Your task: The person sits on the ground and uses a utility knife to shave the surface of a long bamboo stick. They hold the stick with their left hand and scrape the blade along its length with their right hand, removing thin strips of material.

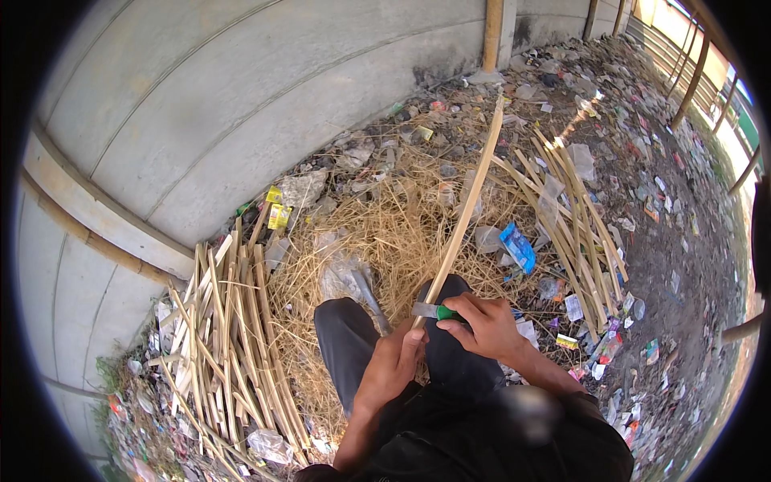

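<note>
A long pale bamboo strip (466,213) slants up and away from my lap, its near end gripped in my left hand (392,363). My right hand (486,325) is closed round the green handle of a knife (426,310). The short, flat blade lies across the strip just above my left fingers and touches or nearly touches it. My dark-trousered knees sit on both sides of the strip's lower part. Beneath it, thin straw-like shavings (393,213) cover the ground.
To the left lies a large pile of bamboo strips (233,345); a smaller bundle (574,233) rests at the right. A concrete panel wall (289,88) runs along the left and back. Plastic litter, including a blue packet (517,247), is strewn over the dark soil. Poles stand at the far right.
</note>
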The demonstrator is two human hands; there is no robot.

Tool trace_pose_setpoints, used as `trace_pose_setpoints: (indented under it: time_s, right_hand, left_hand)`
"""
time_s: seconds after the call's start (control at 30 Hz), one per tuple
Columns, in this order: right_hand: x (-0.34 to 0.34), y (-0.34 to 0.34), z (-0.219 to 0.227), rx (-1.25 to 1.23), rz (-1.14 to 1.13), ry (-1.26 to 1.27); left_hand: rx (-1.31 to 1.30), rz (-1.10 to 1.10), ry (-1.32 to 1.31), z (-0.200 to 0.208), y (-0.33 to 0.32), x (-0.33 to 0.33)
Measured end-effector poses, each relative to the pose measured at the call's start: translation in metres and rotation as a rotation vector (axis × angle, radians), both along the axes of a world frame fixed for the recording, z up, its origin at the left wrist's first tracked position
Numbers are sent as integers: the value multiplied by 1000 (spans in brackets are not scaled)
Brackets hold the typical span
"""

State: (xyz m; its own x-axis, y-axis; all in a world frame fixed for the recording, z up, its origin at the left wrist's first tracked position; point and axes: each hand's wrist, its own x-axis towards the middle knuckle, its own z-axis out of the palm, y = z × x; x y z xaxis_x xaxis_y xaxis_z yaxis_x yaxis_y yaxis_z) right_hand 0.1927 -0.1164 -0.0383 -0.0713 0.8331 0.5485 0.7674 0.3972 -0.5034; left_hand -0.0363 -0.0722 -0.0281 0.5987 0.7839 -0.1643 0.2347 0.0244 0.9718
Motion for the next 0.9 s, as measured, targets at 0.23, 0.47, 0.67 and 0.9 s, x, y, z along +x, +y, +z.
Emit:
trace_pose_setpoints:
  time_s: [0.23,0.47,0.67,0.9]
  right_hand:
    - [-8,3,4,51,25,-53]
    - [-9,4,9,48,20,-70]
    - [-5,0,12,10,23,-85]
    - [76,28,12,41,-425,108]
  left_hand:
    - [277,66,136,8,-5,7]
    - [273,105,224,16,-8,9]
    - [306,104,226,12,-10,9]
    - [224,58,305,5,-33,-10]
